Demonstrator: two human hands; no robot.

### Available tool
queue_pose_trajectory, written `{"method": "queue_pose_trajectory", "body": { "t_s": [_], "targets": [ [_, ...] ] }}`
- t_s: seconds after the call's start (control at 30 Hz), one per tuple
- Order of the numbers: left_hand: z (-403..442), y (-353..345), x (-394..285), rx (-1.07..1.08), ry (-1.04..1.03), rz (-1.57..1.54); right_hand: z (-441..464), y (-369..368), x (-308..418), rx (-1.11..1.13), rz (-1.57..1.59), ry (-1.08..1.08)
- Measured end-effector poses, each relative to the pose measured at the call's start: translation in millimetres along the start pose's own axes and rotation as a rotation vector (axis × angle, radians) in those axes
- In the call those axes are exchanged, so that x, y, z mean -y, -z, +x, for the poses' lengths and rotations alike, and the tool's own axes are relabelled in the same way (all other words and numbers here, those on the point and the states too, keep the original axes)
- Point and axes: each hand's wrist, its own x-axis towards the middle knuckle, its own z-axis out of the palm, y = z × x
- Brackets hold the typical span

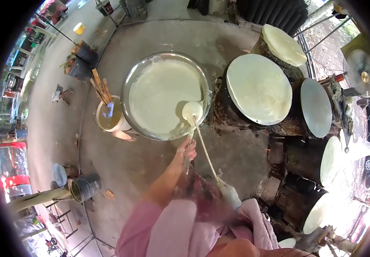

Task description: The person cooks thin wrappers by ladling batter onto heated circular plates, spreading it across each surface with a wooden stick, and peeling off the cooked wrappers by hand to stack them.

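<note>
A wide steel basin (127, 109) holds a pale, smooth batter (163, 94). Over its near right side is a round ladle (192, 111), coated in the same pale stuff, its long thin handle running back toward me. My right hand (228, 193), in a whitish glove, is closed around the end of that handle. Just outside the basin's near rim, my left hand (187, 150) has its fingers wrapped round a narrow, batter-smeared stick (187, 165). The stick's upper end reaches the rim, close under the ladle, and its exact kind is unclear.
Right of the basin stand round cooking tops, including a large pale one (260, 90), a greyer one (316, 108) and one farther back (283, 45). A bucket (100, 122) with wooden sticks (101, 88) touches the basin's left side. A fan (362, 73) stands far right.
</note>
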Motion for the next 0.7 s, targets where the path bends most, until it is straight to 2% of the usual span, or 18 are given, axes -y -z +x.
{"method": "queue_pose_trajectory", "body": {
  "t_s": [0.07,0.13,0.2,0.23,0.3,0.33,0.37,0.4,0.47,0.57,0.6,0.63,0.7],
  "targets": [
    [-42.6,-46.9,4.9,-0.012,-0.075,-0.002,-11.5,9.1,-15.8,0.020,0.005,-0.093],
    [-75.6,-72.5,-10.5,0.114,-0.061,-0.026,-25.3,15.0,-17.5,0.031,-0.025,0.001],
    [-116.5,-116.3,-33.1,0.147,-0.114,0.006,-38.9,23.4,-1.2,0.023,-0.097,0.289],
    [-138.6,-137.2,-44.2,0.181,-0.190,0.081,-56.6,27.8,21.8,0.042,-0.020,0.183],
    [-177.3,-170.5,-73.4,0.248,-0.348,0.229,-70.7,30.3,33.5,-0.029,0.013,0.506],
    [-185.2,-183.7,-100.3,0.518,-0.195,0.226,-73.3,31.2,31.2,-0.062,0.033,0.664],
    [-188.6,-191.9,-116.6,0.513,-0.271,0.306,-59.4,33.5,7.7,-0.116,0.068,0.679],
    [-192.0,-195.3,-130.5,0.502,-0.349,0.380,-64.0,36.3,4.5,-0.138,0.148,0.499],
    [-190.1,-204.7,-146.4,0.377,-0.423,0.300,-61.9,38.7,8.4,-0.234,0.306,0.532],
    [-178.4,-228.8,-165.2,0.099,-0.497,0.270,-82.6,38.7,53.4,-0.332,0.576,0.265],
    [-170.1,-232.4,-171.7,0.041,-0.498,0.276,-57.5,49.4,29.7,-0.382,0.506,0.396],
    [-161.8,-235.9,-177.1,-0.015,-0.500,0.284,-62.0,52.3,37.5,-0.447,0.480,0.411],
    [-156.6,-241.0,-170.4,-0.193,-0.658,0.679,-65.2,60.8,51.5,-0.607,0.429,0.442]
  ]
}}
